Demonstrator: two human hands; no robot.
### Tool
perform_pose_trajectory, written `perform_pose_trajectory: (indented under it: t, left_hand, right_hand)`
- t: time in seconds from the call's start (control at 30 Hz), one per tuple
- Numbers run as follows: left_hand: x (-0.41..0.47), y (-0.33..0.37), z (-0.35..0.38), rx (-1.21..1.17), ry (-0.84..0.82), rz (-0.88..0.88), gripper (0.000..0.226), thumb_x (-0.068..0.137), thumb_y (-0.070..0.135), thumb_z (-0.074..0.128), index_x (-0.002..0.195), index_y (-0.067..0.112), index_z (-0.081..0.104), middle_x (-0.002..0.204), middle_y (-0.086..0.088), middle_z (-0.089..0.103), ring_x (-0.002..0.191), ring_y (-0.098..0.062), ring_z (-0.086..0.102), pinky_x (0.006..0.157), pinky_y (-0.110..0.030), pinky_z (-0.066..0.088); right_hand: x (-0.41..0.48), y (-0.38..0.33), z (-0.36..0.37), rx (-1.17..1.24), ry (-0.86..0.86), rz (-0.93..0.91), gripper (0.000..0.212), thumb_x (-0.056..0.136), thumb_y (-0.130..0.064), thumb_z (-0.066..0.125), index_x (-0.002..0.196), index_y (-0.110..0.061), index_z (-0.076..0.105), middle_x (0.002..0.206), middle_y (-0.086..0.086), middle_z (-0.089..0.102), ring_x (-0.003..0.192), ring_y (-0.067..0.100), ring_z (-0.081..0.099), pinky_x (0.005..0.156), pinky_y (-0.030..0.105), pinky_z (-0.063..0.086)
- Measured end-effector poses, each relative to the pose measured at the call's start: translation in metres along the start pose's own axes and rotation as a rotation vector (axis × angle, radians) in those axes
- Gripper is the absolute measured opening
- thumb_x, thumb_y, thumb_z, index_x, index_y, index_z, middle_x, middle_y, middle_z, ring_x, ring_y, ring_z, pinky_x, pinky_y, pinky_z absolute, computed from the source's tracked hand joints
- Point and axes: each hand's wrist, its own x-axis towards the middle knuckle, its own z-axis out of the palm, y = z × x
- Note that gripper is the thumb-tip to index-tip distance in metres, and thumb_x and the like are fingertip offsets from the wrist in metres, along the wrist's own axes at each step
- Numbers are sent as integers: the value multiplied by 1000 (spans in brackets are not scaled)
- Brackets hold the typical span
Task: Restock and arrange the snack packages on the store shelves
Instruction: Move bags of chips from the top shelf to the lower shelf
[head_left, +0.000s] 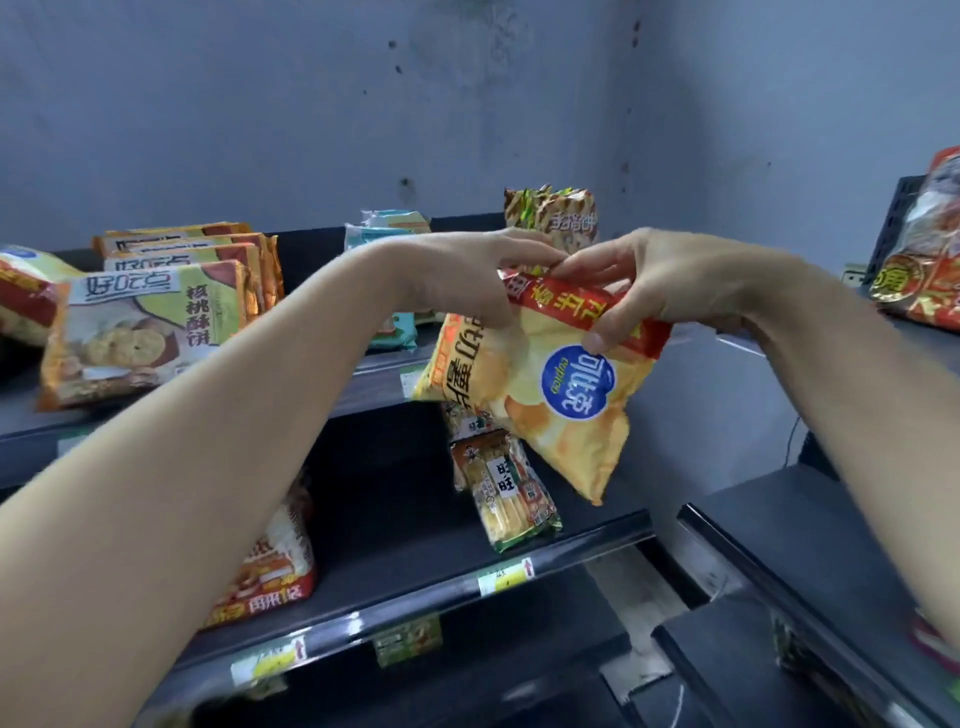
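A yellow chip bag with a red top band and a blue round logo hangs upside down in front of the top shelf. My left hand grips its left upper part. My right hand pinches the red band, thumb on the front. Both hands hold the bag in the air, just before the shelf's right end.
On the top shelf lie walnut biscuit packs, teal packs and a striped green-brown bag. The shelf below holds rice cracker packs and a red-white bag. A second rack with red bags stands at right.
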Motion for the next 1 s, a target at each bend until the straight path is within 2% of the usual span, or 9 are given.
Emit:
perform_pose_trajectory:
  t: [0.03, 0.1, 0.2, 0.3, 0.43, 0.63, 0.73, 0.9, 1.0]
  left_hand:
    - [-9, 0, 0, -44, -75, -40, 72, 78, -2, 63, 135, 38, 44, 133, 15, 52, 116, -9, 53, 96, -32, 46]
    - [-27, -3, 3, -61, -129, -117, 59, 80, 10, 70, 132, 30, 50, 119, 13, 63, 110, -9, 59, 98, -33, 45]
    - [-51, -10, 15, 55, -18, -245, 46, 79, 27, 73, 123, 30, 59, 110, 15, 66, 104, -7, 61, 98, -33, 43]
    - [-73, -13, 30, 40, 80, -370, 35, 77, 27, 75, 112, 27, 67, 103, 13, 69, 97, -7, 63, 95, -35, 46]
    - [-104, -17, 49, -34, 176, -524, 27, 76, 27, 76, 102, 28, 69, 89, 15, 69, 81, -3, 64, 80, -27, 51]
    - [-146, -39, 91, -222, 259, -684, 14, 72, 19, 79, 72, 26, 66, 72, 12, 70, 76, -9, 66, 81, -35, 53]
    - [-173, -56, 114, -310, 288, -777, 15, 74, 15, 77, 70, 22, 65, 72, 8, 70, 74, -12, 67, 78, -35, 54]
    - [-223, -96, 138, -402, 435, -955, 9, 81, 18, 72, 80, 14, 64, 88, -5, 73, 82, -19, 71, 75, -34, 58]
    - [-258, -123, 149, -460, 587, -1042, 11, 83, 17, 70, 81, 8, 63, 84, -8, 72, 81, -24, 70, 73, -35, 57]
  right_hand:
    - [1, -4, 3, -64, -35, -1, 53, 64, 0, 80, 101, -37, 65, 96, -12, 72, 87, 11, 71, 72, 30, 59]
    - [5, -10, 12, -141, -94, -22, 51, 64, -4, 81, 102, -34, 65, 97, -12, 72, 89, 13, 70, 71, 31, 59]
    - [12, -15, 30, -193, -179, -76, 50, 65, -7, 82, 105, -29, 64, 99, -8, 70, 88, 15, 70, 68, 31, 59]
    - [21, -20, 48, -267, -269, -149, 50, 66, -14, 82, 108, -32, 61, 103, -9, 65, 88, 13, 68, 70, 31, 58]
    - [30, -26, 72, -289, -403, -241, 48, 69, -17, 81, 109, -33, 61, 107, -6, 64, 93, 16, 67, 80, 37, 58]
    - [47, -19, 118, -219, -624, -288, 50, 70, -22, 81, 115, -34, 60, 109, -2, 63, 92, 15, 65, 68, 26, 56]
    - [57, -10, 156, -139, -651, -278, 53, 70, -24, 81, 118, -26, 58, 109, 0, 59, 90, 13, 63, 61, 19, 52]
    - [76, -5, 225, 134, -575, -173, 67, 77, -23, 76, 136, -14, 45, 119, 6, 58, 103, 18, 61, 83, 30, 54]
    - [83, -7, 264, 93, -614, -146, 78, 79, -40, 72, 143, -15, 35, 133, 6, 54, 112, 18, 59, 86, 31, 53]
